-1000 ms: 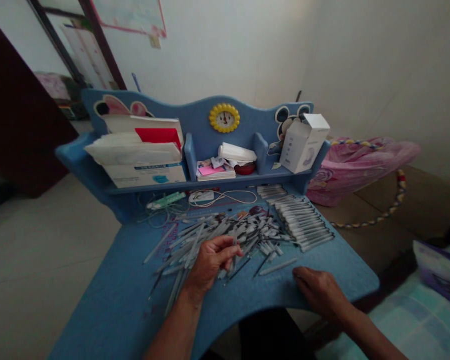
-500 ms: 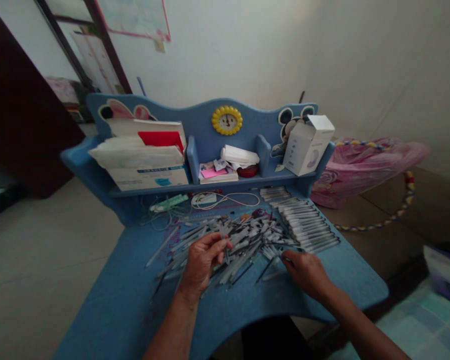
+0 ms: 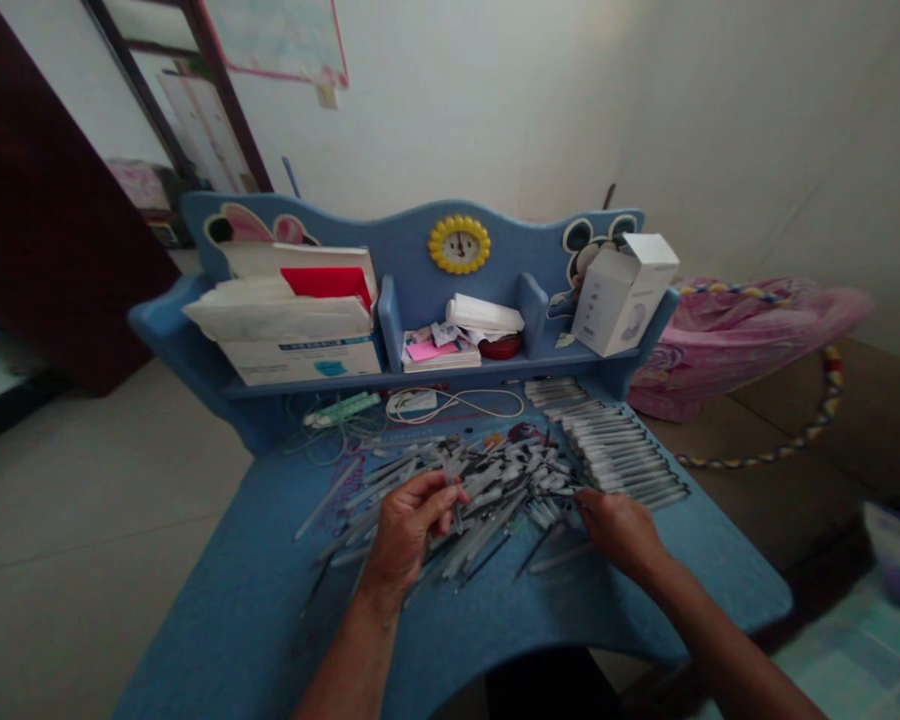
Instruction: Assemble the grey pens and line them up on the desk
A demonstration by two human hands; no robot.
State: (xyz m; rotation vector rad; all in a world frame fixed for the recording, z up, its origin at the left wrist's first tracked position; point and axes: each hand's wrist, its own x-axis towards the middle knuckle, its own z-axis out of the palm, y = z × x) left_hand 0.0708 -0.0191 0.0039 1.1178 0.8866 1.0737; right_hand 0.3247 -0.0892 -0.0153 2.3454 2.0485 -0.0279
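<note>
My left hand (image 3: pixel 412 525) is closed in a pinch over the pile, with a clear pen barrel (image 3: pixel 456 497) upright between thumb and fingers. Around and behind it spreads a loose heap of pen parts (image 3: pixel 495 475), grey-white barrels and thin dark pieces lying in many directions. At the heap's right edge my right hand (image 3: pixel 621 532) has its fingertips pressed together; whatever they grip is hidden or too small to name. Just beyond that hand, a row of pens (image 3: pixel 619 450) with dark tips lies side by side.
The blue desk (image 3: pixel 217 590) carries a shelf with a mask box (image 3: pixel 307 360), papers and a white carton (image 3: pixel 622 295). A white cord (image 3: pixel 487 392) and a green tangled item (image 3: pixel 341 410) lie behind the heap. A pink bag (image 3: pixel 742 335) stands right of the desk.
My right hand has shifted slightly away from me along the heap's right edge. The left hand keeps its pinch on the pen barrel. The whole view has moved a little.
</note>
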